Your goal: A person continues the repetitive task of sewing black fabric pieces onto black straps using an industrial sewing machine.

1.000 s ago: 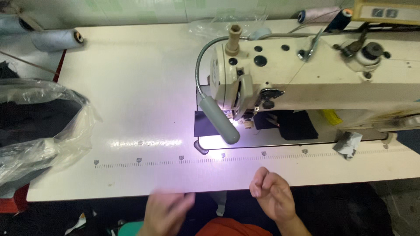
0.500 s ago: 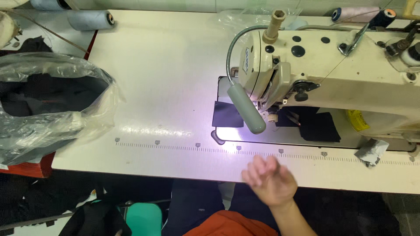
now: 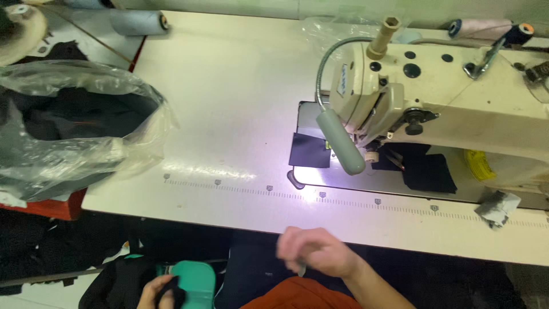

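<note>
Bare hands — right hand [image 3: 317, 252], left hand [image 3: 157, 289] — no sleeves; orange-red garment [image 3: 291, 296] below.

Cream table [image 3: 229, 103] — sewing machine [image 3: 457, 97], black fabric [image 3: 309, 150]

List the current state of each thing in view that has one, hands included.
Lamp: lit, aimed at the needle plate.
Black fabric: lying flat under the sewing machine head.
Clear plastic bag: open, dark cloth inside.
Thread cone: lying on its side.
Left hand: gripping dark cloth below the table.
Right hand: blurred, at table's edge; grip unclear.
</note>
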